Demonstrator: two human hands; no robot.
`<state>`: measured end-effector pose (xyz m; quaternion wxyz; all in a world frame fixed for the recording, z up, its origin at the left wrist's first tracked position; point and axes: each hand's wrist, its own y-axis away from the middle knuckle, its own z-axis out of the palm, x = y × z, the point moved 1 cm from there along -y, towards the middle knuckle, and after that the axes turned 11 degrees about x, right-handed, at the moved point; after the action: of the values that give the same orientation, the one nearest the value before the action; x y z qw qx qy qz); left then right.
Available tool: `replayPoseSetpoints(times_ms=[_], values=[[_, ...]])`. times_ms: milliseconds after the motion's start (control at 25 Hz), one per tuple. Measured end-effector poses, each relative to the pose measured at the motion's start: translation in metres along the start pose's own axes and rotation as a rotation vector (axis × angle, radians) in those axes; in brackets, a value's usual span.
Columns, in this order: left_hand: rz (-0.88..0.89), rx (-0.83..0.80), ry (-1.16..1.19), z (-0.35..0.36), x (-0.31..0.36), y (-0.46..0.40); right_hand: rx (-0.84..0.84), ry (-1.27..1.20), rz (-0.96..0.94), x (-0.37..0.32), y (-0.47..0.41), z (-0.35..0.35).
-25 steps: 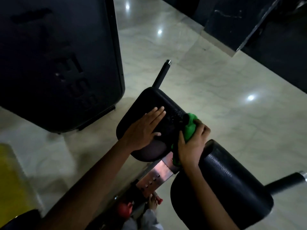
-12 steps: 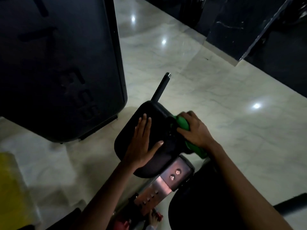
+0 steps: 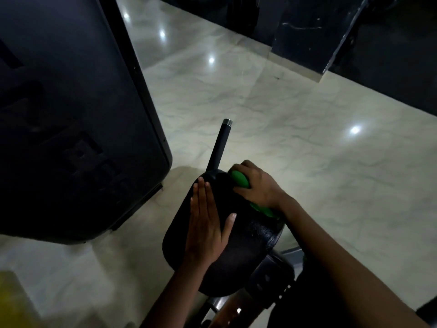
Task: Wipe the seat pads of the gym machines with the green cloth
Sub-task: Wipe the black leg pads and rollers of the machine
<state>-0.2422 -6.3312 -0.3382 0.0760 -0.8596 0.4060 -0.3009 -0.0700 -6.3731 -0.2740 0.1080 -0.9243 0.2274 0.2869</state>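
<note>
Seat pad, black and textured, sits low in the centre over pale marble floor, right of a large dark machine housing. Left hand lies flat on it, fingers straight. A black handle bar rises behind. Right hand grips the green cloth bunched against the pad's far right edge.

Head camera only: looks steeply down from above my forearms, close over the pad, floor beyond
</note>
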Motion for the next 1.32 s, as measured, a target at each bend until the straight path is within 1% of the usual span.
replayPoseSetpoints(times_ms=[160,240,400,520,560,680,760,840,920,1000,1080,1240,1280,1320], values=[[0.009,-0.03,-0.007,0.0,0.001,-0.002,-0.041,-0.082,-0.035,0.017,0.043,-0.022],[0.007,-0.038,0.0,-0.002,0.001,-0.001,-0.024,-0.074,-0.043,0.024,0.048,-0.021],[-0.006,-0.042,-0.053,-0.004,0.005,-0.003,-0.036,-0.108,-0.091,0.011,-0.026,0.013],[-0.006,-0.035,-0.086,-0.003,0.005,-0.003,-0.064,-0.176,-0.056,0.001,-0.065,0.029],[-0.004,-0.032,-0.096,-0.004,0.004,-0.004,-0.079,-0.203,-0.057,0.005,-0.061,0.027],[-0.011,-0.019,-0.105,-0.004,0.009,-0.004,-0.095,-0.265,-0.114,0.033,-0.013,0.002],[-0.05,-0.018,-0.096,-0.004,0.013,-0.005,-0.12,-0.303,-0.1,0.053,0.015,-0.012],[-0.091,-0.008,-0.098,-0.004,0.018,-0.007,-0.129,-0.273,-0.08,0.058,0.015,-0.013],[-0.14,0.013,-0.114,-0.002,0.024,-0.009,-0.127,-0.23,-0.071,0.049,-0.006,-0.005],[-0.209,0.035,-0.114,0.0,0.033,-0.011,-0.104,-0.189,-0.019,0.036,-0.025,0.005],[-0.267,0.052,-0.105,0.001,0.04,-0.014,-0.042,-0.164,0.055,0.031,-0.025,0.006],[-0.276,0.072,-0.111,-0.002,0.046,-0.016,0.055,-0.129,0.14,0.041,0.037,-0.013],[-0.294,0.082,-0.102,-0.001,0.048,-0.018,0.124,-0.134,0.181,0.04,0.059,-0.015],[-0.318,0.088,-0.085,0.0,0.051,-0.021,0.234,-0.173,0.236,0.036,0.08,-0.015]])
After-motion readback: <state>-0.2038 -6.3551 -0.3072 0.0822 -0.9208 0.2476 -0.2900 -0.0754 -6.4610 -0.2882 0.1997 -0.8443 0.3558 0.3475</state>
